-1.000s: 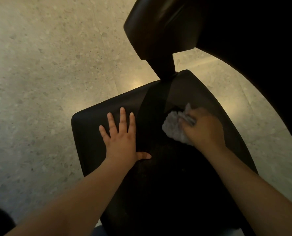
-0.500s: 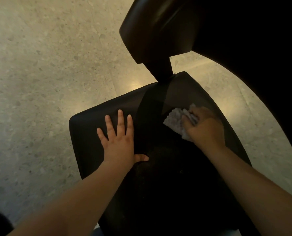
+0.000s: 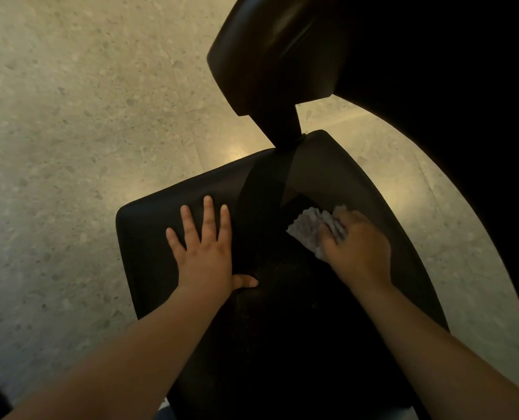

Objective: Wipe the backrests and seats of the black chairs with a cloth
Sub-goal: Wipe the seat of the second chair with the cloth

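Cloth (image 3: 308,229) crumpled, pale, under right hand (image 3: 358,251)

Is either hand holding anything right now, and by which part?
The right hand grips the crumpled cloth by its near right end, pressing it on the seat. The left hand lies flat on the seat, holding nothing.

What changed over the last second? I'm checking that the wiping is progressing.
The right hand rubbed the cloth slightly toward the backrest, then back toward the person. It kept hold of the cloth; the left hand stayed flat on the seat.
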Motion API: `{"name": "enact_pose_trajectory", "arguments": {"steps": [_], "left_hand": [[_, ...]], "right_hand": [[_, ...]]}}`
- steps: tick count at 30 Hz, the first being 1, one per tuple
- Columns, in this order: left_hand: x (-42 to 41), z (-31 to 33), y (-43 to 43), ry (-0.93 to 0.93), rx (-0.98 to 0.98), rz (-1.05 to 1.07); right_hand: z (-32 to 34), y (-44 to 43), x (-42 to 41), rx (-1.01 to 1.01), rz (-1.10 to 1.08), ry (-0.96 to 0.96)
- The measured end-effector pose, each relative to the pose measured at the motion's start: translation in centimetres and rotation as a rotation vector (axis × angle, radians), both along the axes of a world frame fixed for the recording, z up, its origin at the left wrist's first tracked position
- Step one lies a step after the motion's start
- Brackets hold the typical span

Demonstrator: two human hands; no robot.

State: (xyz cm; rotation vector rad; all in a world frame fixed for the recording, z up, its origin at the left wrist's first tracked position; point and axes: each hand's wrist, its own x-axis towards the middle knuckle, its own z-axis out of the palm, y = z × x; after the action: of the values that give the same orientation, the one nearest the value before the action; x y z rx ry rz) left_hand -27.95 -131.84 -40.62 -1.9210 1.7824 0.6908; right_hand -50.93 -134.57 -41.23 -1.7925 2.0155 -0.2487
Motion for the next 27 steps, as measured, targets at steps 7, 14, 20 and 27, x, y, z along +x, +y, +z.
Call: {"name": "enact_pose_trajectory", "arguments": {"steps": [7, 14, 20, 27], "left_hand": [[0.1, 0.0, 0.0, 0.006, 0.010, -0.005], [0.1, -0.2, 0.0, 0.008, 0.009, -0.001], [0.1, -0.2, 0.0, 0.004, 0.012, -0.004], [0.1, -0.2, 0.0, -0.002, 0.018, -0.004]], "right_hand": [[0.0, -8.3, -1.9, -0.193, -0.158, 0.059], [-1.6, -5.5, -0.7, -0.067, -0.190, 0.032], [0.7, -1.6, -0.7, -0.109, -0.229, -0.035], [-1.6, -10.3, -2.2, -0.086, -0.204, 0.054]]}}
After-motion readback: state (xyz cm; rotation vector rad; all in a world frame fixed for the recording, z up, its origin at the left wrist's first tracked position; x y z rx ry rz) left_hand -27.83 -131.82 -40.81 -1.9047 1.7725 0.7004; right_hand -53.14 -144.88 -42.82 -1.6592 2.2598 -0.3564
